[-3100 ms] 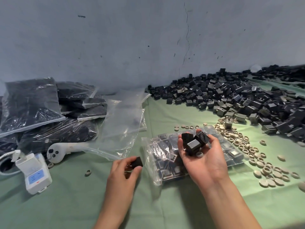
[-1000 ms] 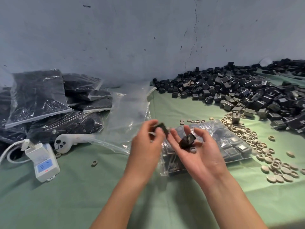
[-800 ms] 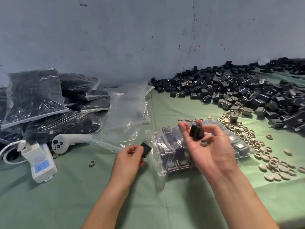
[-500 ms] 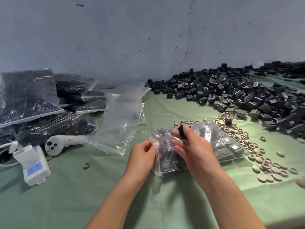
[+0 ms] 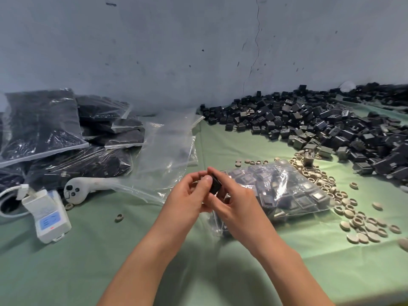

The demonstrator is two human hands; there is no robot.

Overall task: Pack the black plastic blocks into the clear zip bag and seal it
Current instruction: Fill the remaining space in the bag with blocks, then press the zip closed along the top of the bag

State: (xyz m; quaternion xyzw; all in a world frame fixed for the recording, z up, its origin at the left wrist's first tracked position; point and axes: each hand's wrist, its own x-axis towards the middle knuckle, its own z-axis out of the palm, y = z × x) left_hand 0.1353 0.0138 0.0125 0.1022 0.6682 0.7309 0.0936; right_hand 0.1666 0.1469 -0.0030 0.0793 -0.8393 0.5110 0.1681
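A clear zip bag [image 5: 284, 191], partly filled with black plastic blocks, lies on the green cloth [image 5: 88, 261] at the centre right. Just in front of its left end my two hands meet. One black block [image 5: 215, 184] sits between them. My left hand [image 5: 187, 195] pinches the block with thumb and fingers. My right hand [image 5: 236, 204] curls round it from the other side. A big heap of loose black blocks [image 5: 331, 129] spreads along the wall at the right.
Filled, sealed bags [image 5: 55, 133] are piled at the left, with empty clear bags [image 5: 170, 146] beside them. A white handheld device [image 5: 88, 187] and a white box with a blue screen [image 5: 49, 214] lie at the left. Several beige rings and discs [image 5: 344, 202] are scattered to the right of the bag.
My left hand has let go of the bag's mouth and come up to the block. Both hands now hold the one block together, slightly left of the bag.
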